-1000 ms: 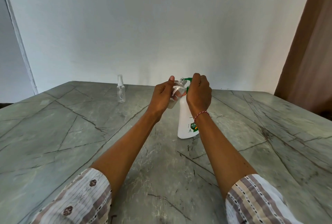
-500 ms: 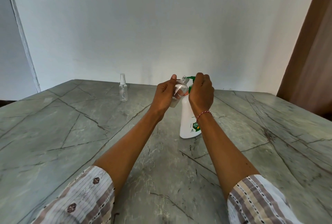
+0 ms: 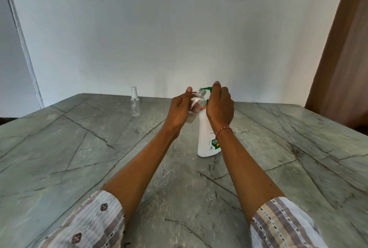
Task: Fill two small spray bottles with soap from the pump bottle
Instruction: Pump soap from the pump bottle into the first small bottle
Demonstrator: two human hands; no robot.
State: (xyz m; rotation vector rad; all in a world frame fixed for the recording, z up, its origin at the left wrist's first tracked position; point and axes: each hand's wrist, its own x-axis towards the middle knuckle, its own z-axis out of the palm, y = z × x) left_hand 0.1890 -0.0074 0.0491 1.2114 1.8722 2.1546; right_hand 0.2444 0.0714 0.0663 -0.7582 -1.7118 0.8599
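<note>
Two hands meet mid-table: the left hand (image 3: 180, 108) grips an uncapped clear spray bottle (image 3: 196, 103), tilted under the green pump head (image 3: 207, 89) that the right hand (image 3: 220, 104) curls over. Light, slick plastic; best held round its body. A capped second bottle (image 3: 135, 102) stands far left.

White pump bottle (image 3: 206, 136) with green pump head (image 3: 207, 88) and label, clear spray bottles (image 3: 135, 102), grey-green veined table (image 3: 79, 148), striped sleeves (image 3: 89, 222).
</note>
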